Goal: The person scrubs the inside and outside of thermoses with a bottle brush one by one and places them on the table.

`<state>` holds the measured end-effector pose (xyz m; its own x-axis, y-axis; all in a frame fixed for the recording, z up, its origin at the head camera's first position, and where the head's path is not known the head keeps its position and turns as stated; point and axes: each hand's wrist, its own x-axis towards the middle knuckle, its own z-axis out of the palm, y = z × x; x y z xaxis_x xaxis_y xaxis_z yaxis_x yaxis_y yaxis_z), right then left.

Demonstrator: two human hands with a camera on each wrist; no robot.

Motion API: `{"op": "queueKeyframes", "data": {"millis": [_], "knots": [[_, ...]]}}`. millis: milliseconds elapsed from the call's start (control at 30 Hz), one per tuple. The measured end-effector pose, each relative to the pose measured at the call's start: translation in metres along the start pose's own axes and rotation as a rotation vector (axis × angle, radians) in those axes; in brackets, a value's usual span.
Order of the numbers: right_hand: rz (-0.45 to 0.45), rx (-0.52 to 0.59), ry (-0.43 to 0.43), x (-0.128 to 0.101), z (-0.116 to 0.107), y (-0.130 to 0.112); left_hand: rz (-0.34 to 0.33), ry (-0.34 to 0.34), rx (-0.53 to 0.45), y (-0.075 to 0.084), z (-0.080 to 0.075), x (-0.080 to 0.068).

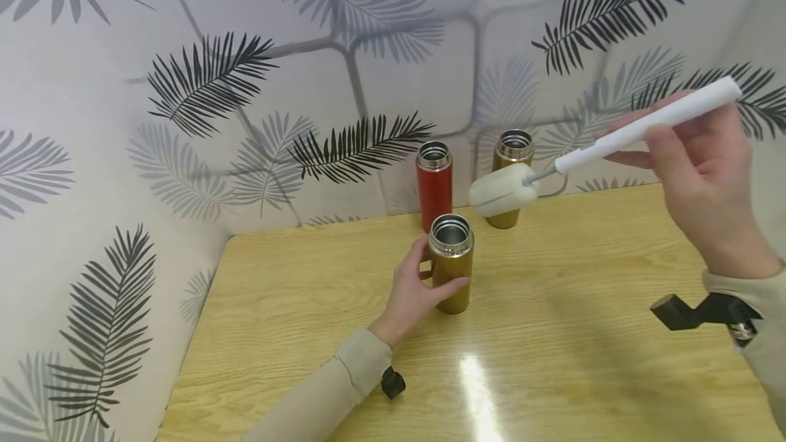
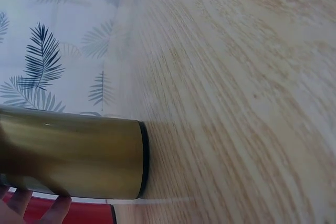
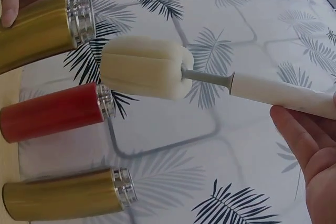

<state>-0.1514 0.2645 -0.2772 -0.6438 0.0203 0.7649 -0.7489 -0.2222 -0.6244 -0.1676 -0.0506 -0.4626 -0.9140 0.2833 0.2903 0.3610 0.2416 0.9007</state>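
A gold flask stands open-topped and upright on the wooden table. My left hand grips its lower body from the left. My right hand holds the white handle of a bottle brush up in the air. Its white sponge head hangs above and to the right of the held flask's mouth, apart from it. Behind stand a red flask and a second gold flask, both open.
A leaf-patterned backdrop walls the table at the back and left. The table's left edge runs close to the left forearm. Bare wood lies in front of and to the right of the flasks.
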Motion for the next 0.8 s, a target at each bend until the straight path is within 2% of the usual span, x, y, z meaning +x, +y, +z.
{"op": "queueKeyframes", "data": {"millis": [100, 200, 500, 800], "knots": [[0.000, 0.127, -0.004, 0.003, 0.009, -0.002, 0.006, -0.006, 0.006, -0.001, -0.001, -0.001], [0.008, 0.176, -0.035, 0.005, 0.017, -0.001, 0.011, -0.010, 0.007, -0.002, -0.001, -0.002], [0.028, 0.078, -0.167, 0.010, 0.032, 0.006, 0.008, -0.010, -0.021, -0.004, -0.002, 0.000], [0.032, 0.030, -0.237, 0.013, 0.041, 0.007, 0.048, -0.006, -0.012, -0.001, -0.002, 0.002]]}}
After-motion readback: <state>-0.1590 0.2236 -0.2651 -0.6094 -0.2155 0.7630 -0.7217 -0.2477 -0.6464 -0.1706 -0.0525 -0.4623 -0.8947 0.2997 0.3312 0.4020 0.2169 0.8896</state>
